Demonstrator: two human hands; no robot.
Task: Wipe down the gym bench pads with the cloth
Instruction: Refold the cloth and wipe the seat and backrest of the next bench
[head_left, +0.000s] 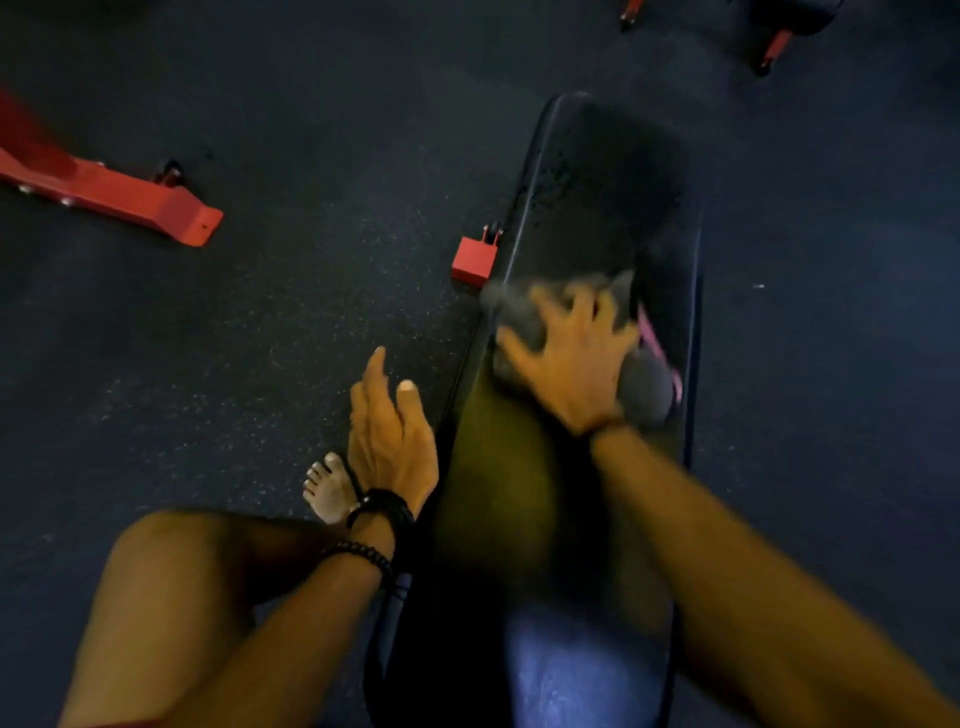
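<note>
Bare knee (171, 587) and two forearms reaching over a black bench pad (587, 218).
Right hand (576, 364), fingers spread flat, is pressing a blurred grey cloth (644, 384) onto the pad's middle; left hand (389, 441) is hovering beside the pad's left edge, grip relaxed and holding nothing, above the dark floor (260, 312).

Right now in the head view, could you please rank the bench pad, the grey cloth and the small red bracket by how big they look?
1. Bench pad, by far the largest.
2. Grey cloth, partly under the right hand.
3. Small red bracket.
</note>
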